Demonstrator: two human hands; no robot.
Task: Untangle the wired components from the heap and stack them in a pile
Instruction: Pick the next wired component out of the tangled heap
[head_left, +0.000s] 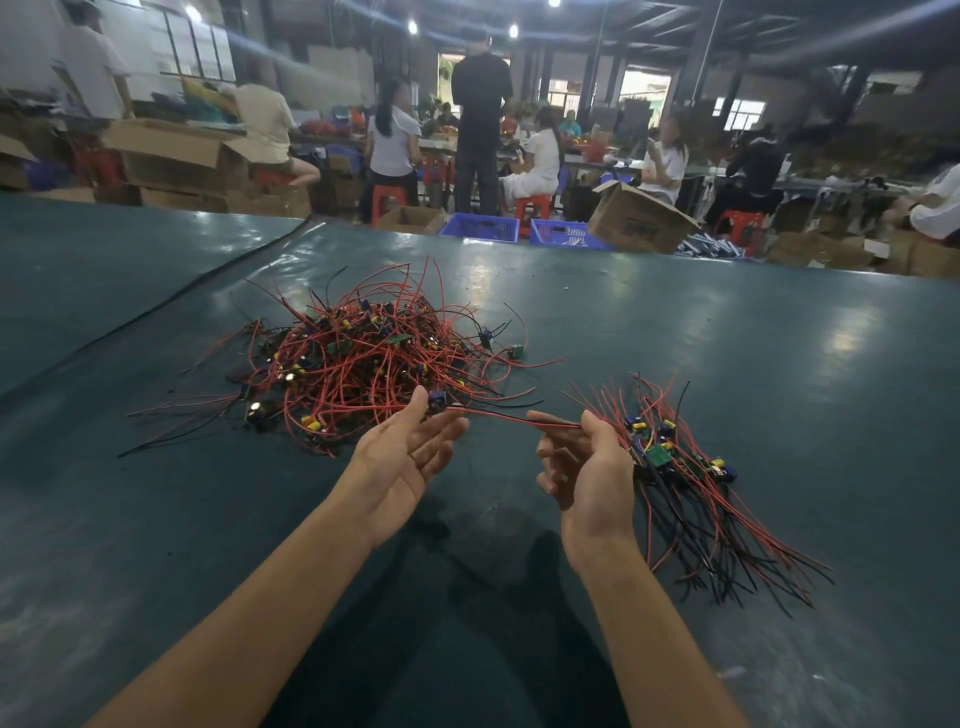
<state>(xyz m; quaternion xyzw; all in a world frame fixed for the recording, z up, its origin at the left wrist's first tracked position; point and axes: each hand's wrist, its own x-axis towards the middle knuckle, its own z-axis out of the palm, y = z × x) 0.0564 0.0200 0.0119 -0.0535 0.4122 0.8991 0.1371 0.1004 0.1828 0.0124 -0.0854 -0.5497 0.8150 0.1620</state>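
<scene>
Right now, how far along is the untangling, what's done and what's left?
Done: a small pile of freed components lies at right, leads roughly aligned. In hand: one wired component, its blue part held by the left hand, its red and black leads pinched by the right hand. Left: the tangled heap is much bigger than the pile, so most of the job remains.

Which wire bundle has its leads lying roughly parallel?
The pile beside the right hand; the heap beyond the left hand is a tangle.
</scene>
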